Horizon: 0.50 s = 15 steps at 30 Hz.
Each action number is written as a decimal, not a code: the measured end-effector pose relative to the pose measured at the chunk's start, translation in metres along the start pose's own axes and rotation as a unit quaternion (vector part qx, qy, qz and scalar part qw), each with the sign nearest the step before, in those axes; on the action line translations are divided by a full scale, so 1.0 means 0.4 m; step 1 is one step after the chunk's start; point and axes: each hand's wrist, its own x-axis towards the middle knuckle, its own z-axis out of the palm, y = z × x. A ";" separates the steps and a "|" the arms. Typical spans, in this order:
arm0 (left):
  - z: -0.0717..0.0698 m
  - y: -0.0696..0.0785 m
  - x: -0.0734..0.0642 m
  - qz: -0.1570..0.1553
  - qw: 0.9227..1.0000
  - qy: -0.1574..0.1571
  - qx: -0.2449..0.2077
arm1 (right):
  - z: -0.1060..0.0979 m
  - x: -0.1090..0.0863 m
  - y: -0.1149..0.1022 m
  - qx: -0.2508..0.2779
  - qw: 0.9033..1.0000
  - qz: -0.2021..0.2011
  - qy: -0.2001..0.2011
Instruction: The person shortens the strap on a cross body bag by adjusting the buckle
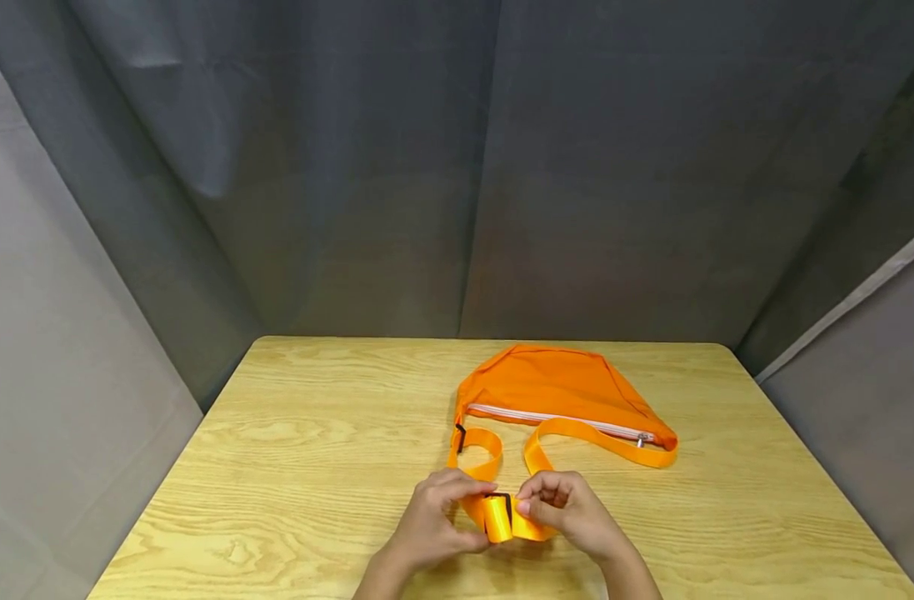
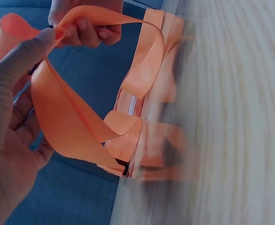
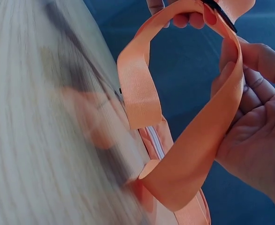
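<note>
An orange waist bag (image 1: 554, 379) lies toward the back of the table, its white zipper (image 1: 554, 418) facing the front. From both ends its yellow-orange strap (image 1: 576, 427) runs forward to the hands. My left hand (image 1: 440, 518) grips a black slider buckle (image 1: 508, 510) between thumb and fingers, with a loop of strap bulging through it. Just right of the buckle, my right hand (image 1: 576, 512) pinches the strap between thumb and index finger. In the right wrist view the strap (image 3: 189, 154) hangs twisted from the right fingers, below the buckle (image 3: 221, 14).
A second black strap fitting (image 1: 460, 437) sits at the bag's left corner, beside a curled loop of strap. Metal zipper pull (image 1: 641, 438) rests at the right end. Dark grey curtains (image 1: 457, 167) stand behind the wood-grain table (image 1: 314, 433), and lighter panels flank it.
</note>
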 end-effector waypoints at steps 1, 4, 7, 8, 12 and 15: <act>-0.001 -0.001 -0.001 0.000 1.000 0.001 -0.004 | -0.001 -0.001 -0.001 0.000 1.000 0.002 0.000; -0.003 -0.005 -0.002 0.011 1.000 0.007 -0.017 | -0.002 -0.004 -0.005 -0.006 1.000 0.012 0.002; -0.003 -0.008 0.000 0.019 0.999 0.014 -0.025 | 0.000 -0.008 -0.017 -0.044 0.999 0.023 0.012; -0.004 -0.008 0.001 0.019 0.999 0.016 -0.027 | 0.002 -0.009 -0.023 -0.069 0.997 0.027 0.017; -0.014 0.004 0.012 0.012 0.999 0.021 -0.036 | 0.019 -0.013 -0.040 -0.166 0.985 0.024 0.026; -0.030 0.031 0.027 0.011 0.999 0.019 -0.045 | 0.037 -0.012 -0.039 -0.217 0.976 -0.005 0.025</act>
